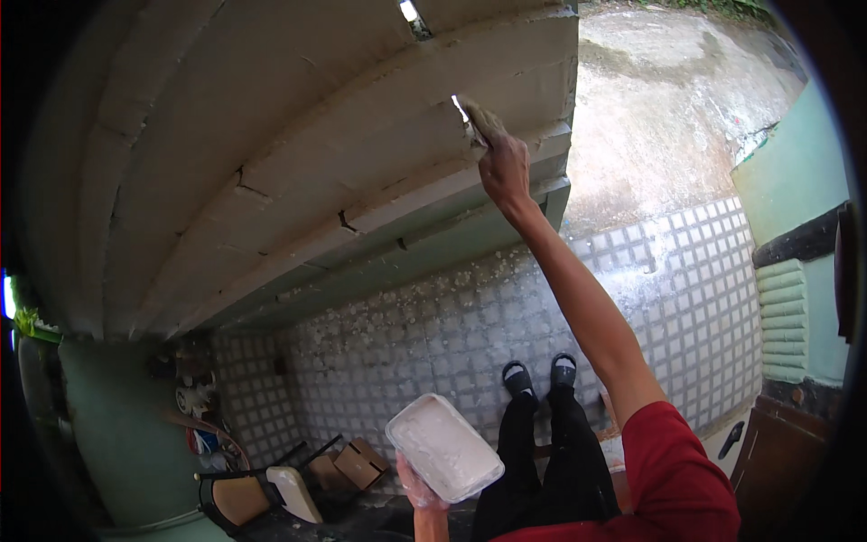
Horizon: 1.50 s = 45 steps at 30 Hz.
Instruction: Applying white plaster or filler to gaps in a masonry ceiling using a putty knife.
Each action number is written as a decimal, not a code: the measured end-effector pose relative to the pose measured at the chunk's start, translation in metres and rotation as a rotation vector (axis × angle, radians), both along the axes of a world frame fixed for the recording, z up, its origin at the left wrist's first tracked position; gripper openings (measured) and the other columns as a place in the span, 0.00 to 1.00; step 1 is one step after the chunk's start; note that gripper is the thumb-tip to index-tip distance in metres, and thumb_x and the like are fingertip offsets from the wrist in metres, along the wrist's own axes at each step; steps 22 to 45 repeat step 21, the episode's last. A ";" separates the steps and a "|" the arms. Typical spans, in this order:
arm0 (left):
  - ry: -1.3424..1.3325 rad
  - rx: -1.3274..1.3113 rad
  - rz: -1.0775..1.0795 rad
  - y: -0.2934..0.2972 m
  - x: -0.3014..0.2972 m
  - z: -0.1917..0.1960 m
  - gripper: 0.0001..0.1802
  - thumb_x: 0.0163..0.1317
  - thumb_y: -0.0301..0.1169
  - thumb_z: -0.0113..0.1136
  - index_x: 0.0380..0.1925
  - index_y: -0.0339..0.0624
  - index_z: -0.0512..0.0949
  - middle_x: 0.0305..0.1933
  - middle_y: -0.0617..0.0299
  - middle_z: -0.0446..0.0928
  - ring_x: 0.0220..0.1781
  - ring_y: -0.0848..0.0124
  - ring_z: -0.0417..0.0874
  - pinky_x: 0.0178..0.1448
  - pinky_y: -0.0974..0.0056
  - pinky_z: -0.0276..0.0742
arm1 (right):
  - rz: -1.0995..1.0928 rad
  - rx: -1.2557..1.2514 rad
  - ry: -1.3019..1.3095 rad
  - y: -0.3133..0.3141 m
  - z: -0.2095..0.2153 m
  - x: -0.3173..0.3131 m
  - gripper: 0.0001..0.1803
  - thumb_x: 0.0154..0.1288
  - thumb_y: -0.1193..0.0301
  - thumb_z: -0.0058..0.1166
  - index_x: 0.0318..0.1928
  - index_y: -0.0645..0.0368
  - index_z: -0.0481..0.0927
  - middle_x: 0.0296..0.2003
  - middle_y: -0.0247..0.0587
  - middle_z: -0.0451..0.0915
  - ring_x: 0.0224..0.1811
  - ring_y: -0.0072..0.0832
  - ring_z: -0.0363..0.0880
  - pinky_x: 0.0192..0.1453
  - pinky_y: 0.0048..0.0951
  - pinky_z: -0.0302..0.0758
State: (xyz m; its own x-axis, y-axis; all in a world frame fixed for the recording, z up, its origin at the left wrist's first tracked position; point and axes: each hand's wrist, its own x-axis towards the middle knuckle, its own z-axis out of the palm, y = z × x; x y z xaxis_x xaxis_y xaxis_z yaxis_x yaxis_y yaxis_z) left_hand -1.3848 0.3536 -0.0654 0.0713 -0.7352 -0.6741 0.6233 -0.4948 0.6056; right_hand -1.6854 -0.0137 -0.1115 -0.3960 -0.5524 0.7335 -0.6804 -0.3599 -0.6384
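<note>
My right arm (587, 298) reaches up to an off-white panelled surface (343, 135) with long ridges and dark cracks. The fingers of my right hand (506, 172) are closed round a flat, tan, elongated thing (486, 122), whose kind I cannot make out. Its tip is at a narrow gap (459, 108) where bright light shows through. Low in front of me, my left hand (417, 483) grips a rectangular plastic tub (495, 470) from its left side and below. Smooth white paste (442, 443) fills much of the tub.
Pale spots mark the tiled floor (433, 334) under my sandalled feet (519, 378). A chair (239, 501) and cardboard box (361, 463) stand at lower left. On the right are a green wall (799, 172) and brown cabinet (781, 461). Concrete ground (668, 117) lies beyond the panel's edge.
</note>
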 end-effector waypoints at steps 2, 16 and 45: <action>0.006 -0.029 0.026 0.003 -0.003 0.008 0.36 0.67 0.58 0.39 0.66 0.46 0.61 0.63 0.57 0.69 0.60 0.56 0.75 0.61 0.51 0.75 | 0.173 0.578 -0.111 0.046 0.019 0.005 0.35 0.41 0.85 0.45 0.57 0.61 0.75 0.38 0.57 0.81 0.39 0.51 0.81 0.51 0.40 0.76; 0.276 -0.225 -0.048 -0.034 -0.035 0.052 0.37 0.71 0.57 0.32 0.67 0.37 0.58 0.65 0.49 0.67 0.63 0.58 0.74 0.66 0.55 0.71 | 0.580 0.618 -0.701 0.298 0.179 0.032 0.16 0.62 0.76 0.44 0.48 0.73 0.75 0.39 0.46 0.81 0.39 0.26 0.80 0.48 0.27 0.76; 0.387 -0.329 -0.059 -0.042 -0.035 0.060 0.37 0.71 0.56 0.33 0.67 0.38 0.58 0.67 0.50 0.66 0.65 0.58 0.71 0.68 0.54 0.69 | 0.649 0.890 -0.262 0.306 0.219 0.071 0.18 0.58 0.72 0.53 0.47 0.69 0.76 0.37 0.58 0.80 0.39 0.43 0.80 0.49 0.38 0.72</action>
